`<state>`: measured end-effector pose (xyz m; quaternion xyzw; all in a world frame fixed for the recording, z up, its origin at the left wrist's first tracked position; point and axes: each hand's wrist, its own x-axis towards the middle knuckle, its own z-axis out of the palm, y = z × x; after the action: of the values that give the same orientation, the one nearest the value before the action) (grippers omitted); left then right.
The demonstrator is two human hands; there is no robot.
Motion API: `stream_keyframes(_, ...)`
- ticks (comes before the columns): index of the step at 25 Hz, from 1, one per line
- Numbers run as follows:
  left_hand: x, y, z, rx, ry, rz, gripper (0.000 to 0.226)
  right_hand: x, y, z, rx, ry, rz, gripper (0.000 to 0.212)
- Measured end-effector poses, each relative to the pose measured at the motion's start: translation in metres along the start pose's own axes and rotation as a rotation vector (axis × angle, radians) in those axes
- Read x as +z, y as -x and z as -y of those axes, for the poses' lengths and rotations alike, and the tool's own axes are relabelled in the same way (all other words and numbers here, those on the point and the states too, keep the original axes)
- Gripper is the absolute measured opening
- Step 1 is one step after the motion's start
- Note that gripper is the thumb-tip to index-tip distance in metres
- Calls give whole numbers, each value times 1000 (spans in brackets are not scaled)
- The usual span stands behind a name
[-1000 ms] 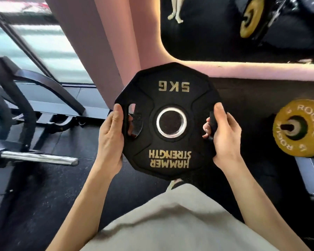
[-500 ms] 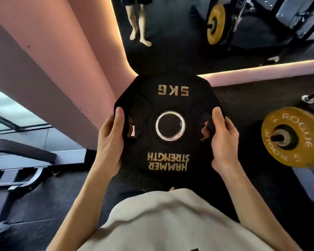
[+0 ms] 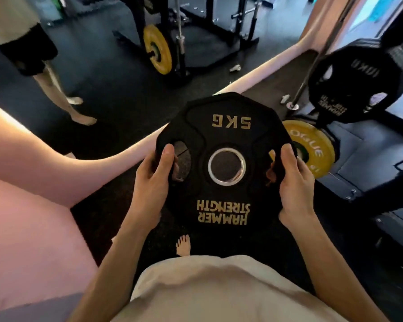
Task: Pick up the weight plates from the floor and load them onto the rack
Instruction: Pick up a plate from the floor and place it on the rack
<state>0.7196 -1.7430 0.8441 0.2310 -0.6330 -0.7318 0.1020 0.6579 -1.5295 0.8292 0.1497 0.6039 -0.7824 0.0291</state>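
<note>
Risk: if either hand slackens, the plate could drop toward the bare foot [image 3: 183, 245] below.
Grip: left hand [image 3: 153, 180] and right hand [image 3: 293, 180] curl through the side slots of the 5 kg plate [image 3: 226, 159], carried chest-high.
Count: one black plate held; one black 10 kg plate [image 3: 356, 82] and one yellow plate [image 3: 312, 147] on the rack.

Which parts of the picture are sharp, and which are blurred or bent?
Head view: the 5 kg plate and both hands, left and right, are sharp; the 10 kg plate at the right edge is smeared; the pink ledge curves from wide-angle distortion.
</note>
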Motion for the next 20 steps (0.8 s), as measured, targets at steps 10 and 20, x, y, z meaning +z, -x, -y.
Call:
stream_keyframes(10, 89, -164, -46, -7, -84, 542, 55, 16, -53, 43, -211, -141, -473, 26)
stream_keyframes(20, 271, -235, -103, 130, 49, 641, 25, -39, -182, 150, -415, -117, -603, 33)
